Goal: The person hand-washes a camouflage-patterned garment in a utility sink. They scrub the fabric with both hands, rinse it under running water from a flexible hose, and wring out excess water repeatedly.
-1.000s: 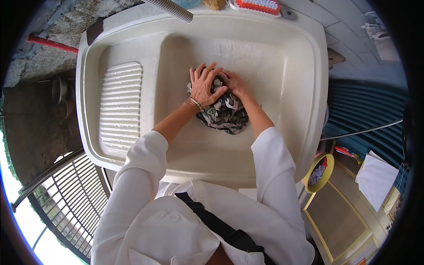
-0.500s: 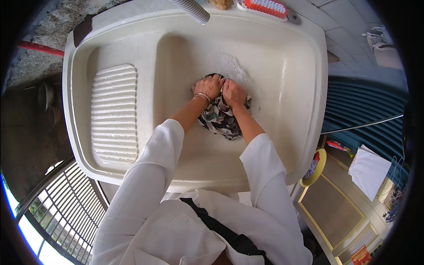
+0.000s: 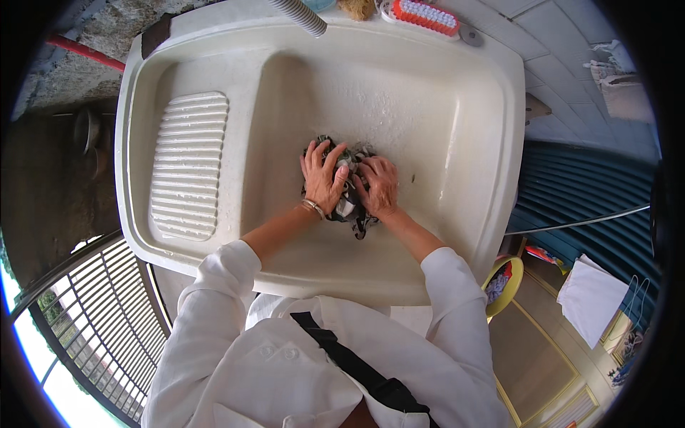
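Note:
A wet cloth point(image 3: 346, 207) with a black, white and greenish pattern lies bunched in the deep basin of a cream sink point(image 3: 428, 214). My left hand point(image 3: 325, 177) curves over its left side, fingers spread and thumb toward the middle. On the right, my right hand point(image 3: 381, 187) grips the bundle with bent fingers. The cloth is squeezed between both hands, and a loose end hangs toward me. Palms and fingertips are partly hidden. A bracelet circles my left wrist.
A ribbed washboard point(image 3: 189, 167) fills the left side. At the back are a grey corrugated hose point(image 3: 303, 18) and a red brush with white bristles point(image 3: 426, 16). A yellow bucket point(image 3: 515, 282) stands beyond the right edge. Water droplets and some suds wet the basin.
The cloth has been gathered from a wider spread into a smaller bundle. My hands have moved apart and slightly toward me, with the left fingers now spread. Less foam shows behind the cloth.

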The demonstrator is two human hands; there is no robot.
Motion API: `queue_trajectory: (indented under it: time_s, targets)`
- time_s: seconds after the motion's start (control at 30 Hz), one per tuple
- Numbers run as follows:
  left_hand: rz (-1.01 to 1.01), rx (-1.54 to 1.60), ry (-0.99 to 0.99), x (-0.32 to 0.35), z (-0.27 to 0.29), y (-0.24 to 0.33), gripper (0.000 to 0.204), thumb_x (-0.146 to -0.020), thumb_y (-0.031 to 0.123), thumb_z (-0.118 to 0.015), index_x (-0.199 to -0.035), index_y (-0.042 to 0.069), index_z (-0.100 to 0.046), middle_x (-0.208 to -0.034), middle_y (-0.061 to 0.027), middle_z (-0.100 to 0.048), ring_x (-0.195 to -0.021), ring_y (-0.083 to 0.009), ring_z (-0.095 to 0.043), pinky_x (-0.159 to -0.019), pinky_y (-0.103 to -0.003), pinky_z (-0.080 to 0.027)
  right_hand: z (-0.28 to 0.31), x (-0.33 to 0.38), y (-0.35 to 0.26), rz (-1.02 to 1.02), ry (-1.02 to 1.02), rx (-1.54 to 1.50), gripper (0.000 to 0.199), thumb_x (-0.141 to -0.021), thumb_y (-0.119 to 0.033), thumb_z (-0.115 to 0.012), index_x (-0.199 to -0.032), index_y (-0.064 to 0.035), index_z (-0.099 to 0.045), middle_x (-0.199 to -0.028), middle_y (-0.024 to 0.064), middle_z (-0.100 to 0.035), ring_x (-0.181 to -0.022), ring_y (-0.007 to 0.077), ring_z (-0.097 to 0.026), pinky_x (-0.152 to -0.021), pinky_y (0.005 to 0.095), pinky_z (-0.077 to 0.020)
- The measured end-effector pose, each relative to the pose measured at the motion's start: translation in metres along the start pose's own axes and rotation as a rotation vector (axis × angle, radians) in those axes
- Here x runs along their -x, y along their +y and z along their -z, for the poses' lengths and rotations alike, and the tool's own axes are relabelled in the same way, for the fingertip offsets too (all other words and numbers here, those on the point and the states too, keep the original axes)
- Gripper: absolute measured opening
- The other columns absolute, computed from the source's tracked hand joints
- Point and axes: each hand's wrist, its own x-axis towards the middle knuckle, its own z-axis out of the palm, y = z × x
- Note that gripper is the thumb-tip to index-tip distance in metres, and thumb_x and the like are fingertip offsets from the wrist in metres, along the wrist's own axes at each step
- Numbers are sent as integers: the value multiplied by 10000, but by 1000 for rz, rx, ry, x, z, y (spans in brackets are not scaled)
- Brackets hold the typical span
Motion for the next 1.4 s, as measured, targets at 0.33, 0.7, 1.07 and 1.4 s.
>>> queue_trajectory:
  time_s: [0.33, 0.7, 1.07, 1.4]
  targets:
    - [18, -509, -122, -107, -38, -50, 253, -907, 367, -460, -988, 149, -560, -865, -142, -608, -859, -354, -585, -712, -463, -474, -60, -80, 43, -209, 78, 20, 195, -858, -227, -497, -807, -50, -559, -884, 174, -632, -747, 375, -602, -680, 441, -475]
    - [-164, -153, 166, -66, 8, 22, 524, -887, 499, -471, -1323, 209, -465, -1344, -160, -355, -1267, -404, -245, -1050, -553, -176, -21, -61, 54, -167, -19, -4, 429, -872, -446, -494, -1056, -87, -641, -1249, 140, -490, -1124, 334, -448, -999, 464, -267]
    - [-174, -458, 67, -46, -62, -89, 355, -773, 284, -606, -1110, 192, -547, -1000, -147, -525, -935, -348, -516, -725, -481, -442, -55, -59, 46, 58, 45, 270, 137, -807, -253, -575, -820, -121, -606, -875, 80, -597, -715, 308, -595, -607, 429, -467]
    - [52, 226, -158, -133, 51, 4, 498, -909, 513, -445, -1218, 138, -556, -1152, -130, -553, -1129, -303, -454, -975, -418, -328, 50, -108, 4, -282, -272, -387, 467, -840, -519, -565, -977, -72, -580, -715, 86, -644, -612, 273, -601, -651, 404, -457]
